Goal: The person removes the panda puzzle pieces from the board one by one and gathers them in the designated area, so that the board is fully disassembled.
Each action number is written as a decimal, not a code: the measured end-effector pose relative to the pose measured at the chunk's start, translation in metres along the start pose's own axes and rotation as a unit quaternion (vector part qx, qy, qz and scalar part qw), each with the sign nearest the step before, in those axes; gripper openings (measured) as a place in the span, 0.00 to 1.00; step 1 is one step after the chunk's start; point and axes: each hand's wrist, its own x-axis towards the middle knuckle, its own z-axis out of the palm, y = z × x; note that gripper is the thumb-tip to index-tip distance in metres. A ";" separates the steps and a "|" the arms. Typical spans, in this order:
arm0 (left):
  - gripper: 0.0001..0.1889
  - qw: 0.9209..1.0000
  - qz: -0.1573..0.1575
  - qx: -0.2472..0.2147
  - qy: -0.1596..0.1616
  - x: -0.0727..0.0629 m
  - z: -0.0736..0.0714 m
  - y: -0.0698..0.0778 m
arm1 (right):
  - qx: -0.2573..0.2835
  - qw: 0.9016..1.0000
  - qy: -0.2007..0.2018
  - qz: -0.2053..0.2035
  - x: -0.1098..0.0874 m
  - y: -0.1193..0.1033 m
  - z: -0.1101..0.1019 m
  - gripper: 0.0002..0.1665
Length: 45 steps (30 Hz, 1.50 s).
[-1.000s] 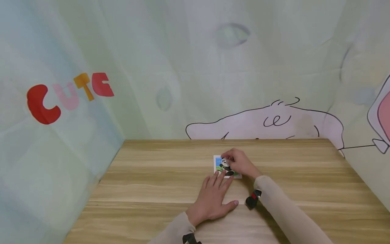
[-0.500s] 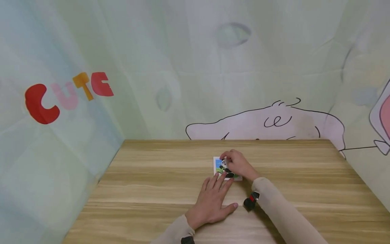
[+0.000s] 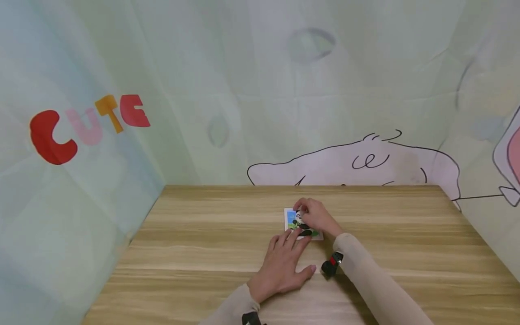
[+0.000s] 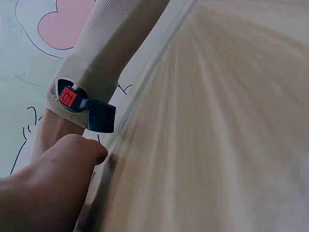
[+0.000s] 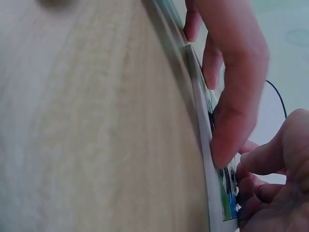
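Observation:
A small white-bordered panda picture board point(image 3: 290, 221) lies flat on the wooden table, with blue sky and green plants around the panda. My left hand point(image 3: 280, 268) spreads over the table, its fingertips resting on the board's near edge. My right hand point(image 3: 318, 219) has curled fingers and thumb at the board's upper right, pinching at the panda; what exactly lies between the fingertips is hidden. In the right wrist view, straight left fingers point(image 5: 236, 96) press the board's rim point(image 5: 205, 145) beside the curled right fingers point(image 5: 270, 193). The left wrist view shows no board.
Bare wood of the table point(image 3: 195, 253) surrounds the board on all sides. A printed cloth backdrop point(image 3: 227, 90) stands along the table's back and sides. A black camera point(image 3: 332, 265) sits on the right wrist, close above the table.
My right hand and forearm have shifted slightly left, its fingers still at the panda's upper part. My left hand keeps its place on the near edge.

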 end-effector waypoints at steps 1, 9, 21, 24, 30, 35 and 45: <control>0.36 1.000 -0.002 -0.003 0.004 0.001 0.000 0.000 | 0.003 1.000 0.001 0.002 0.000 0.000 0.000 0.19; 0.30 0.999 -0.031 0.007 0.015 0.018 0.003 0.001 | 0.010 1.000 0.009 0.007 0.003 -0.003 0.001 0.18; 0.32 0.997 -0.049 0.050 0.019 0.034 0.000 0.004 | 0.079 0.994 -0.007 0.073 0.008 -0.006 -0.006 0.19; 0.33 0.997 -0.053 0.058 0.016 0.035 0.000 0.005 | 0.092 0.992 -0.013 0.079 0.007 -0.005 -0.008 0.19; 0.34 0.996 -0.054 0.074 0.012 0.036 0.001 0.006 | 0.121 0.990 -0.001 0.071 0.004 -0.005 -0.008 0.13; 0.35 0.995 -0.049 0.085 0.011 0.034 0.003 0.005 | 0.155 0.985 0.042 0.060 0.001 -0.009 -0.002 0.09; 0.37 0.998 -0.011 0.053 -0.023 -0.005 -0.007 0.014 | 0.167 0.975 0.115 0.096 -0.028 0.017 -0.041 0.16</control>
